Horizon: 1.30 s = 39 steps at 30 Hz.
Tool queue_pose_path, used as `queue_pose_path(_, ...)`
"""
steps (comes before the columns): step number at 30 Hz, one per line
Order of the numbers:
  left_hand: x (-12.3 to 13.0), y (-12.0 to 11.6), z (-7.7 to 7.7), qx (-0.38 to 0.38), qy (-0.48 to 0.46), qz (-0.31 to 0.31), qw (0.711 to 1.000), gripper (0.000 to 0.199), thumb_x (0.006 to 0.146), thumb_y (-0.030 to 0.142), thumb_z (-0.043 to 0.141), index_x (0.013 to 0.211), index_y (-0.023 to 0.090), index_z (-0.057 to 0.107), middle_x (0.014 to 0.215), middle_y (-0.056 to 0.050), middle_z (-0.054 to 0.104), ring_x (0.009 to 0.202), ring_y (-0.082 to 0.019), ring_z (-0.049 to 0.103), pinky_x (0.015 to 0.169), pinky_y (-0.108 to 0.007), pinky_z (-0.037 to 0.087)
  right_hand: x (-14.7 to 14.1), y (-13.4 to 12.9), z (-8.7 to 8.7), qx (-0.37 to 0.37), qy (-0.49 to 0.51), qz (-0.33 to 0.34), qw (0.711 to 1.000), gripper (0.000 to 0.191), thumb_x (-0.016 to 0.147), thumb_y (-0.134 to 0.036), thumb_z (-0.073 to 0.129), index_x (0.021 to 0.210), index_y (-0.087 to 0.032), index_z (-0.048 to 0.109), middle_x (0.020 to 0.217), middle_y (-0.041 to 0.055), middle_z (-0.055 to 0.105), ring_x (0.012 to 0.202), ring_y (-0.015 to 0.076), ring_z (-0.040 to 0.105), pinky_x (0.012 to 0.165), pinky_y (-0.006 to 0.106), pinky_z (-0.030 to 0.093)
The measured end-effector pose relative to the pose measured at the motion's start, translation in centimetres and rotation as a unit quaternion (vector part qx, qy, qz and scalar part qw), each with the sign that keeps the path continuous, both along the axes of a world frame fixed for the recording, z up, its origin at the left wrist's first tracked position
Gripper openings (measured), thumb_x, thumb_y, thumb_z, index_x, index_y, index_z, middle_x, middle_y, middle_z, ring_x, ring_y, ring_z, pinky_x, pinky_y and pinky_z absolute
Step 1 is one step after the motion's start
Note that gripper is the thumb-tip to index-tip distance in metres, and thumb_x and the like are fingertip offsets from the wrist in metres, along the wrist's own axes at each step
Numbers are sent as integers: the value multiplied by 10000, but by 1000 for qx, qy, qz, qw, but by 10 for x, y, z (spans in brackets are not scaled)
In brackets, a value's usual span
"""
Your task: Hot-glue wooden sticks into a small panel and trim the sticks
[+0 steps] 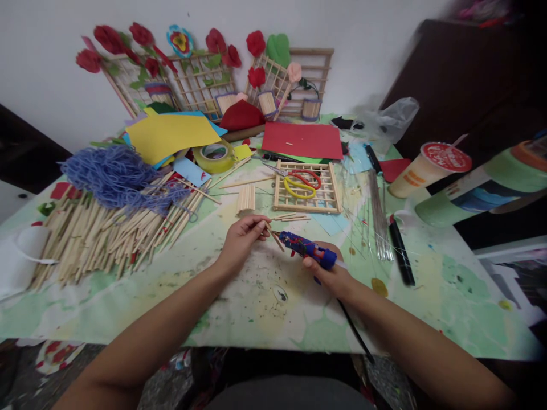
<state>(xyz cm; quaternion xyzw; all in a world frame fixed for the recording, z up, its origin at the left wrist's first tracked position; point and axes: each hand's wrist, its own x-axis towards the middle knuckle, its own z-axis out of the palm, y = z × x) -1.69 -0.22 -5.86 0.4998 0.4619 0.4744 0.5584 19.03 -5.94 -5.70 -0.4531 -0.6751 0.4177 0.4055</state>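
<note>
Near the middle of the table, my left hand (247,236) pinches a short wooden stick (276,238). My right hand (330,275) is wrapped round a blue glue gun (305,248), whose tip points left and is at the stick. A black cord runs down from the gun over the table's front edge. Just behind my hands are a few loose short sticks (293,217) and a small panel of sticks side by side (246,199). A wooden lattice (280,196) lies behind them, with red and yellow scissors (300,192) on it.
At the left, blue yarn (113,173) lies on a pile of sticks (96,239). Coloured paper (302,140) and tape (213,158) lie at the back, before paper flowers on lattices. Wires (378,216), a black marker (401,253), a cup (427,171) and a bottle (478,185) are right.
</note>
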Motion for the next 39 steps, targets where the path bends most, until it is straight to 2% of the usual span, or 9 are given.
queue_pose_path(10,0,0,-2,17,9,-2,1000,177,782,314,635,888,183,691,711,-14,629,671,-117,575,642,-238,464,-1,0,-1,-3,18,-2,1000,347,805,-461,569,612,-201,443,528,-35,357,486,99,332,463,255,295)
queue_pose_path(25,-3,3,-2,12,-9,6,1000,171,787,301,643,902,182,689,703,-7,619,671,-96,569,638,-205,444,0,-1,-1,-22,-9,-7,1000,402,788,-541,561,615,-179,523,514,-35,376,487,93,335,470,242,290)
queue_pose_path(35,-4,4,3,13,-5,18,1000,188,776,303,650,904,170,686,697,-5,599,662,-94,547,629,-207,429,0,0,0,-27,-26,2,999,376,802,-515,555,727,-156,636,531,-31,397,503,95,346,483,242,294)
queue_pose_path(39,-5,6,2,19,-8,20,1000,194,773,306,652,905,169,689,705,-6,594,655,-91,537,627,-212,423,0,0,-2,-30,-28,-9,999,383,790,-518,566,701,-152,634,529,-27,401,505,99,352,482,242,298)
